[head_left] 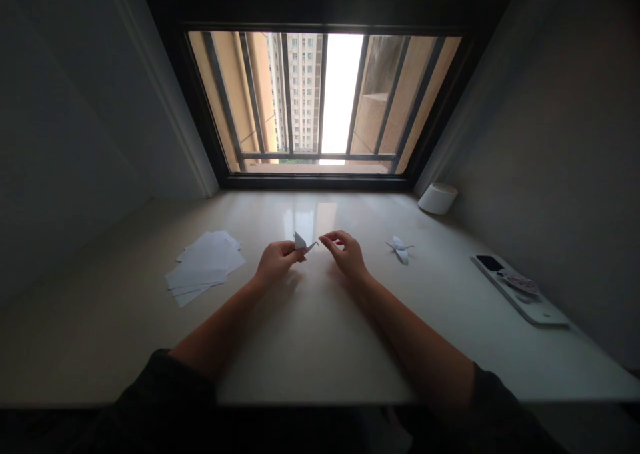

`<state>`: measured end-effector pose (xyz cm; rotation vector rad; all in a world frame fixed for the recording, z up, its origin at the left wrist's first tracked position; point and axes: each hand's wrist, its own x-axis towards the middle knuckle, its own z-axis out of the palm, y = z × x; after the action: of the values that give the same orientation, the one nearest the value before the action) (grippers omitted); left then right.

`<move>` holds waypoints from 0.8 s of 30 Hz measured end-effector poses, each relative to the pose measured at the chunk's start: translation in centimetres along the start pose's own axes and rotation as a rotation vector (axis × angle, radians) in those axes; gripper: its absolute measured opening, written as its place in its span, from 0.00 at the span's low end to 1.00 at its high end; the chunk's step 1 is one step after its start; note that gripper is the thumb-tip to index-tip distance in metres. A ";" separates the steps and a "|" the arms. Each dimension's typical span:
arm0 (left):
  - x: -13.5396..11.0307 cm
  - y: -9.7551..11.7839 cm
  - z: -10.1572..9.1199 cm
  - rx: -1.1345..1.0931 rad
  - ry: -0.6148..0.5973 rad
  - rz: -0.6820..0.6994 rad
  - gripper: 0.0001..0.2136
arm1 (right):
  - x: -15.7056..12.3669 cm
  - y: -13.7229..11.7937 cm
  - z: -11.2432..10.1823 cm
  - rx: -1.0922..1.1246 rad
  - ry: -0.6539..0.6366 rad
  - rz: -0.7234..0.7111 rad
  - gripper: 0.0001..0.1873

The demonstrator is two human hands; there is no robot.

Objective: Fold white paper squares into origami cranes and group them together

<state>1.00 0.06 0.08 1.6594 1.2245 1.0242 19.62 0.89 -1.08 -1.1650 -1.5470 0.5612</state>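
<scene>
My left hand (280, 257) is closed, pinching a folded white paper crane (301, 241) above the table. The crane's wing stands up, and its thin neck points right with a bent tip. My right hand (346, 251) has thumb and forefinger pinched together just beside that tip, with a small gap appearing between them. Nothing shows in the right fingertips. Another white paper crane (399, 249) lies on the table to the right of my right hand. Left of my left hand rests a loose stack of white paper sheets (205, 267).
A phone (520, 291) in a light case lies near the wall at the right. At the back right corner stands a white round object (438, 199). The pale table (320, 347) meets a dark-framed window (320, 182), with bars outside, and walls on both sides.
</scene>
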 end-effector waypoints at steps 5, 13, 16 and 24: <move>0.0 0.0 0.1 -0.045 -0.006 -0.028 0.15 | 0.0 0.1 0.1 0.101 -0.038 0.082 0.15; -0.2 0.0 0.1 0.012 -0.022 0.008 0.15 | -0.2 -0.2 0.0 -0.074 -0.030 -0.064 0.09; -0.3 0.2 0.1 0.021 -0.028 0.003 0.15 | -0.2 -0.3 0.0 -0.162 -0.058 -0.112 0.08; -0.4 0.6 0.3 -0.042 -0.035 -0.027 0.15 | -0.3 -0.5 0.1 -0.261 -0.064 -0.142 0.09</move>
<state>1.40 -0.45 0.48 1.6180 1.1911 0.9937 19.36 0.47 -0.83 -1.2284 -1.7817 0.3103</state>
